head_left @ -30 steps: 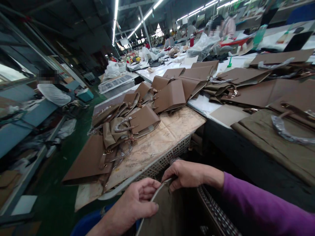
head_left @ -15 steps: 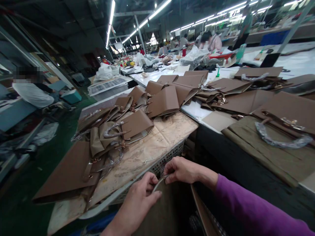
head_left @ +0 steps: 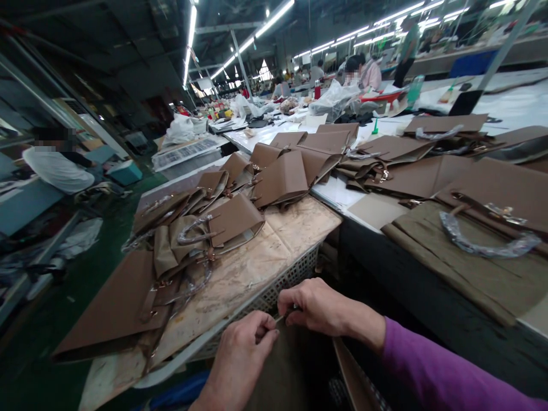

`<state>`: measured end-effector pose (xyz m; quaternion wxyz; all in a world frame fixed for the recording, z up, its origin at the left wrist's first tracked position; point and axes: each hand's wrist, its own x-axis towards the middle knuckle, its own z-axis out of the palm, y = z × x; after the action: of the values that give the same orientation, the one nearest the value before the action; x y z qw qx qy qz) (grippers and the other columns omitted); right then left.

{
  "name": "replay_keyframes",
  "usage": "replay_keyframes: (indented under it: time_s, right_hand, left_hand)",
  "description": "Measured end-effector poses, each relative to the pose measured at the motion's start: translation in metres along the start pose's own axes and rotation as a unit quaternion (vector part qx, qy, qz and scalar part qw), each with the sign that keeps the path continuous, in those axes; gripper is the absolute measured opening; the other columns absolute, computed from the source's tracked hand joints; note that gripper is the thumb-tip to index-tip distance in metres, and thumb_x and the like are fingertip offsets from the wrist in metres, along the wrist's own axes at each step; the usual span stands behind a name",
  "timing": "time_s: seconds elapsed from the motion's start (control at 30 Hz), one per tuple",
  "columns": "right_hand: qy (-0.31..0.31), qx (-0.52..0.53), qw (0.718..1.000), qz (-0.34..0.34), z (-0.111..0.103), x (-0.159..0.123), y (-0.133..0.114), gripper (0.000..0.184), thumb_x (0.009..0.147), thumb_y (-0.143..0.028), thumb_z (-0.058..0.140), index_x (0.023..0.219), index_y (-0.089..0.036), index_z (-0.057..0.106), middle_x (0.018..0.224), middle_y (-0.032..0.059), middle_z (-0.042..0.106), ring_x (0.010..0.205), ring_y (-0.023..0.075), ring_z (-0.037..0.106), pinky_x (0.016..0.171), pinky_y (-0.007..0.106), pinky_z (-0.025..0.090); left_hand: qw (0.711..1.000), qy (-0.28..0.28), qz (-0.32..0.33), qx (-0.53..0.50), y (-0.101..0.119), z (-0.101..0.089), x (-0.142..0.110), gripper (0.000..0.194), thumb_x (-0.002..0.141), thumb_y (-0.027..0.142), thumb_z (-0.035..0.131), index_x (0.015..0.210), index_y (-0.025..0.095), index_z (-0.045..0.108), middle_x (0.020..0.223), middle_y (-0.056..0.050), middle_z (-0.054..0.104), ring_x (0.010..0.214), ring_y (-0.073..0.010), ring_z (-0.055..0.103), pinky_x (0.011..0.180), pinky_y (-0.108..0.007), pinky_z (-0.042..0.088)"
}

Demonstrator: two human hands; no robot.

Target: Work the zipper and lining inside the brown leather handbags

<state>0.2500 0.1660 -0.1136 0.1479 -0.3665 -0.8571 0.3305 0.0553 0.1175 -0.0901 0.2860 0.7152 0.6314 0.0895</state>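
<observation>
My left hand point(head_left: 240, 357) and my right hand point(head_left: 319, 305) both pinch the top edge of a brown fabric piece point(head_left: 285, 371) low in the view, just in front of me. The fingertips of the two hands nearly meet on its rim. My right arm wears a purple sleeve point(head_left: 436, 374). The piece hangs below a white perforated crate point(head_left: 278, 285) whose top is covered by a stained board point(head_left: 265, 251). Several brown bag parts point(head_left: 233, 220) with plastic-wrapped handles lie on that board.
More brown bag panels point(head_left: 402, 171) cover the long white table point(head_left: 342, 191) to the right. Olive fabric point(head_left: 479, 268) lies at the near right. A person in white point(head_left: 57, 168) sits at the left, others work far back. The green floor aisle point(head_left: 107, 228) runs on the left.
My hands have drawn closer together along the fabric's top edge, and the curved rim between them has flattened. The view has shifted slightly to the right.
</observation>
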Motion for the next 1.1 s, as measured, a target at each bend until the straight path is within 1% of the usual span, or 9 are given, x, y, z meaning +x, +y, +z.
replay_keyframes:
  time_s: [0.17, 0.33, 0.4, 0.5, 0.57, 0.7, 0.77, 0.9, 1.1]
  right_hand:
    - [0.011, -0.039, 0.999, -0.025, 0.001, -0.003, -0.004, 0.015, 0.081, -0.018, 0.064, 0.094, -0.025, 0.062, 0.090, -0.0001, 0.072, 0.083, 0.0183, 0.067, 0.067, 0.023, 0.038]
    - [0.013, -0.037, 0.999, -0.028, 0.003, -0.005, -0.002, 0.013, 0.081, -0.016, 0.063, 0.090, -0.025, 0.063, 0.089, -0.0020, 0.072, 0.081, 0.0154, 0.066, 0.067, 0.022, 0.038]
    - [0.010, -0.040, 0.999, -0.029, 0.003, -0.007, -0.001, 0.012, 0.081, -0.016, 0.062, 0.089, -0.025, 0.065, 0.091, -0.0022, 0.072, 0.082, 0.0147, 0.066, 0.066, 0.022, 0.038]
    - [0.013, -0.061, 0.998, -0.018, 0.004, -0.009, -0.002, 0.011, 0.083, -0.017, 0.062, 0.089, -0.025, 0.066, 0.092, -0.0022, 0.071, 0.081, 0.0148, 0.066, 0.064, 0.022, 0.037]
    - [0.022, -0.082, 0.996, -0.012, 0.006, -0.010, -0.004, 0.008, 0.086, -0.019, 0.060, 0.086, -0.024, 0.066, 0.091, -0.0019, 0.071, 0.078, 0.0144, 0.065, 0.061, 0.023, 0.035]
    - [0.040, -0.121, 0.992, -0.022, 0.009, -0.011, -0.009, 0.016, 0.092, -0.024, 0.053, 0.080, -0.021, 0.064, 0.091, -0.0011, 0.070, 0.069, 0.0125, 0.063, 0.054, 0.025, 0.029]
    - [0.038, -0.145, 0.988, -0.037, 0.009, -0.010, -0.011, 0.018, 0.093, -0.023, 0.050, 0.080, -0.020, 0.062, 0.092, -0.0002, 0.069, 0.066, 0.0117, 0.062, 0.051, 0.027, 0.026]
    - [0.021, -0.185, 0.980, -0.062, 0.008, -0.007, -0.013, 0.011, 0.088, -0.019, 0.051, 0.080, -0.018, 0.059, 0.090, 0.0008, 0.067, 0.061, 0.0113, 0.059, 0.047, 0.028, 0.021]
    - [0.010, -0.161, 0.985, -0.062, 0.008, 0.000, -0.011, 0.003, 0.081, -0.020, 0.057, 0.079, -0.018, 0.058, 0.085, -0.0007, 0.066, 0.062, 0.0112, 0.058, 0.048, 0.028, 0.021]
  left_hand:
    - [0.999, 0.000, -0.018, -0.030, 0.005, 0.001, 0.003, 0.012, 0.078, 0.023, 0.054, 0.070, 0.020, 0.062, 0.065, -0.001, 0.063, 0.063, -0.0195, 0.059, 0.058, -0.026, 0.038]
    - [0.999, -0.002, -0.013, -0.046, 0.000, 0.007, 0.006, 0.009, 0.076, 0.019, 0.053, 0.068, 0.019, 0.057, 0.064, 0.000, 0.058, 0.060, -0.0176, 0.055, 0.056, -0.026, 0.037]
    - [0.995, -0.010, -0.012, -0.101, -0.005, 0.010, 0.006, 0.003, 0.076, 0.020, 0.054, 0.074, 0.020, 0.053, 0.066, 0.002, 0.058, 0.060, -0.0159, 0.056, 0.056, -0.024, 0.039]
    - [0.974, -0.026, -0.022, -0.225, -0.012, 0.015, 0.004, 0.013, 0.074, 0.019, 0.059, 0.080, 0.021, 0.048, 0.070, 0.004, 0.056, 0.061, -0.0132, 0.055, 0.057, -0.022, 0.040]
    - [0.963, -0.032, -0.031, -0.266, -0.015, 0.018, 0.003, 0.016, 0.073, 0.018, 0.061, 0.080, 0.021, 0.047, 0.070, 0.005, 0.055, 0.061, -0.0123, 0.054, 0.057, -0.022, 0.039]
    - [0.954, -0.022, -0.038, -0.296, -0.017, 0.021, 0.003, 0.018, 0.072, 0.019, 0.064, 0.076, 0.020, 0.046, 0.067, 0.005, 0.054, 0.060, -0.0116, 0.053, 0.056, -0.021, 0.038]
    - [0.950, -0.015, -0.037, -0.309, -0.018, 0.023, 0.003, 0.019, 0.072, 0.018, 0.065, 0.075, 0.020, 0.046, 0.066, 0.005, 0.054, 0.058, -0.0110, 0.052, 0.055, -0.021, 0.038]
    - [0.951, -0.012, -0.029, -0.308, -0.021, 0.025, 0.004, 0.018, 0.072, 0.017, 0.065, 0.073, 0.019, 0.047, 0.062, 0.006, 0.053, 0.055, -0.0102, 0.049, 0.053, -0.020, 0.036]
    - [0.952, -0.007, -0.035, -0.305, -0.027, 0.027, 0.005, 0.019, 0.072, 0.018, 0.066, 0.072, 0.019, 0.047, 0.061, 0.005, 0.054, 0.055, -0.0101, 0.049, 0.052, -0.020, 0.035]
